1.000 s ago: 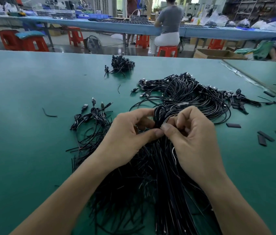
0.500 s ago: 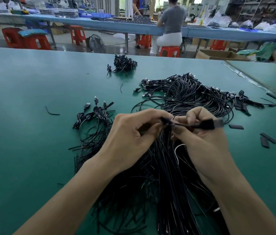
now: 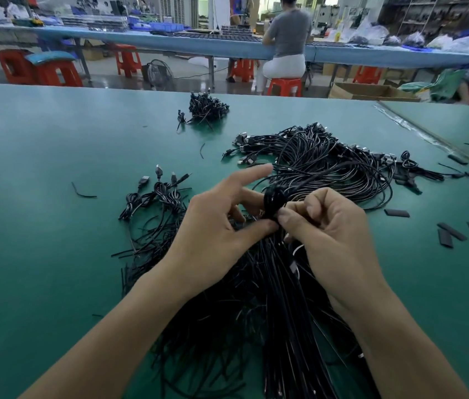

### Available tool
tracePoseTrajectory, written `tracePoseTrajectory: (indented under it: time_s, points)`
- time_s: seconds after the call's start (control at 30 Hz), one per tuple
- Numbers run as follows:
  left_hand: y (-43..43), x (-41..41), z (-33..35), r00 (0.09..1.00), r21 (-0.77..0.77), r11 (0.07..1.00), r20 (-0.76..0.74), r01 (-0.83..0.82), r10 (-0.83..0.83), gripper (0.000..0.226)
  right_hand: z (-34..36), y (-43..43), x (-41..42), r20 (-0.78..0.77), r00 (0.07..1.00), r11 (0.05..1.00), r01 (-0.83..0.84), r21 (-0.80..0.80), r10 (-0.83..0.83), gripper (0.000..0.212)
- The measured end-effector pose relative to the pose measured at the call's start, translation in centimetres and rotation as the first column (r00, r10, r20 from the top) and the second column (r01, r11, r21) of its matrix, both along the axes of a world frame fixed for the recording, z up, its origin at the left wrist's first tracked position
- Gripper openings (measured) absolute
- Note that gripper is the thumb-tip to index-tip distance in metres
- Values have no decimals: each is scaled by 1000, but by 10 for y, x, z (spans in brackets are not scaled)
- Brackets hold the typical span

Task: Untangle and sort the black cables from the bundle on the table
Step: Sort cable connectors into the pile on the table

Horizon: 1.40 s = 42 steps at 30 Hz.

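1. Where both hands meet, a coiled black cable sits above the bundle on the green table.
2. Left hand: grip pinches the coil, forefinger straight.
3. Right hand: grip pinches the coil; fingertips partly hidden.
4. Bundle's near end is cut off by the frame.

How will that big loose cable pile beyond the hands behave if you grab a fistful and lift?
Probably floppy: the cable pile lies in slack loops draped flat on the table. Likely to snag and drag neighbours up, since strands cross and interweave. Plug ends at its left edge would likely dangle and swing.
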<state>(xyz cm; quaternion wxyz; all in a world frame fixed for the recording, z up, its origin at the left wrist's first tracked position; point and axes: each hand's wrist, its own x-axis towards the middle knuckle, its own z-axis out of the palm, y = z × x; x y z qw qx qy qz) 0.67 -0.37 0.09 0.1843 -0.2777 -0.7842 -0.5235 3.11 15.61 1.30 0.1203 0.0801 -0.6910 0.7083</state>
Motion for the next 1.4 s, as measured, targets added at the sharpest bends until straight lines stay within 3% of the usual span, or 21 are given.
tracePoseTrajectory:
  time_s: [0.07, 0.17, 0.23, 0.37, 0.47, 0.57, 0.7, 0.77, 0.87, 1.0, 1.07, 1.13, 1.2, 1.27, 1.33, 1.4]
  points:
    - [-1, 0, 1, 987, -133, 987, -149, -87, 67, 59, -1, -1, 0, 38, 999, 999, 1, -37, 1, 42]
    - [-3, -2, -1, 923, -222, 965, -382, -141, 47, 33, 0, -1, 0, 93, 995, 993, -33, -117, 44, 43]
    - [-5, -2, -3, 856, -226, 950, -512, -215, 71, 22, 2, -2, 2, 131, 985, 973, -84, -214, 114, 43]
    - [-6, 1, -5, 684, -183, 919, -720, -350, 118, 21, 8, -4, 5, 152, 964, 917, -149, -369, 218, 36]
    - [-6, 3, -5, 624, -170, 918, -775, -359, 101, 22, 11, -2, 6, 182, 930, 868, -211, -448, 320, 30]
    - [-8, 2, -7, 688, -207, 918, -720, -338, 91, 17, 9, 0, 5, 146, 917, 848, -270, -457, 371, 25]
    - [-20, -10, -9, 782, -231, 899, -599, -373, 170, 16, 3, 1, 3, 151, 966, 953, -168, -250, 210, 12]
    - [-31, -19, -7, 760, -155, 853, -551, -499, 345, 16, -1, 4, 1, 213, 969, 986, -95, -138, 124, 11]
    - [-57, -31, -8, 691, 3, 754, -397, -657, 604, 18, -6, 5, 1, 279, 953, 993, -121, 3, 115, 9]
    - [-90, -42, -19, 589, 50, 620, -260, -783, 765, 20, -13, 1, 0, 305, 948, 962, -159, 222, 86, 5]
    - [-97, -43, -27, 575, -24, 585, -218, -811, 789, 23, -19, 1, -1, 278, 961, 891, -125, 436, -2, 6]
    - [-98, -44, -37, 608, -222, 574, -136, -788, 782, 33, -24, 3, -1, 220, 972, 759, -83, 646, -81, 5]
    - [-97, -46, -45, 637, -482, 568, 26, -667, 771, 51, -30, 2, 1, 172, 977, 608, -59, 791, -128, 9]
    - [-94, -46, -49, 622, -670, 525, 119, -525, 774, 63, -34, -1, 2, 136, 978, 527, -34, 849, -156, 19]
    - [-93, -47, -49, 634, -719, 530, 162, -449, 757, 64, -36, -6, 5, 87, 981, 485, 7, 874, -172, 24]
    - [-93, -49, -48, 663, -676, 611, 237, -413, 710, 65, -36, -9, 8, 59, 984, 452, 26, 892, -171, 26]
